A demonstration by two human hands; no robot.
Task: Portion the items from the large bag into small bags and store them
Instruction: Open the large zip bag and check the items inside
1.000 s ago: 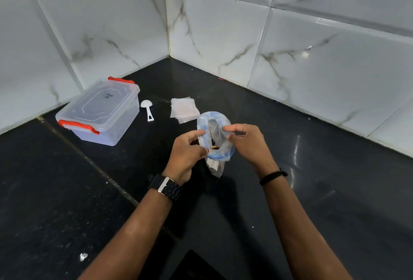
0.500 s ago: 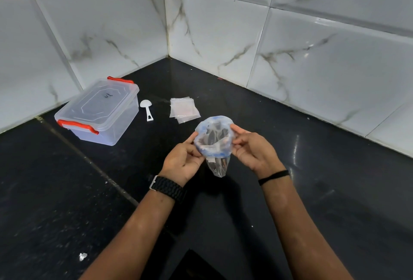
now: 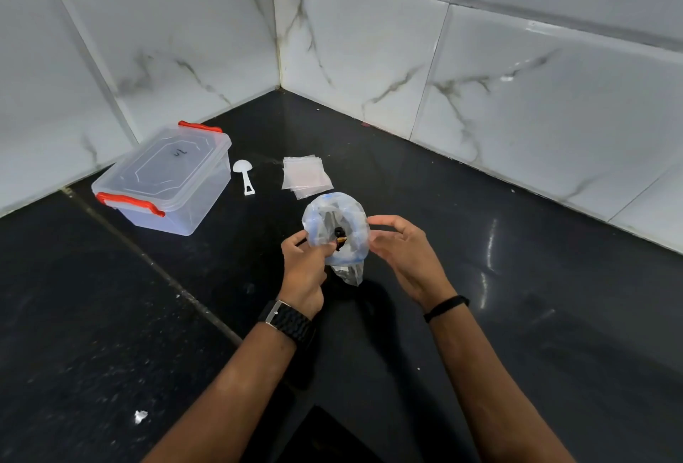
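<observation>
Beyond the large bag (image 3: 337,233) lies a stack of small bags (image 3: 305,176) flat on the black counter (image 3: 111,314); to the bag's far left are a white scoop (image 3: 244,176) and a clear box (image 3: 162,181) with its lid on and red clips. Nothing lies between the bag and these.

The left hand (image 3: 305,270) pinches the bag's left rim; the right hand (image 3: 403,251) holds the right rim with curled fingertips, keeping the bag above the counter. Half a second ago the mouth was a smooth ring; now the left rim is pulled inward, and something dark shows inside.

Tiled walls (image 3: 517,74) meet in a corner behind the bag. Bare counter spreads right of the bag and toward the viewer.
</observation>
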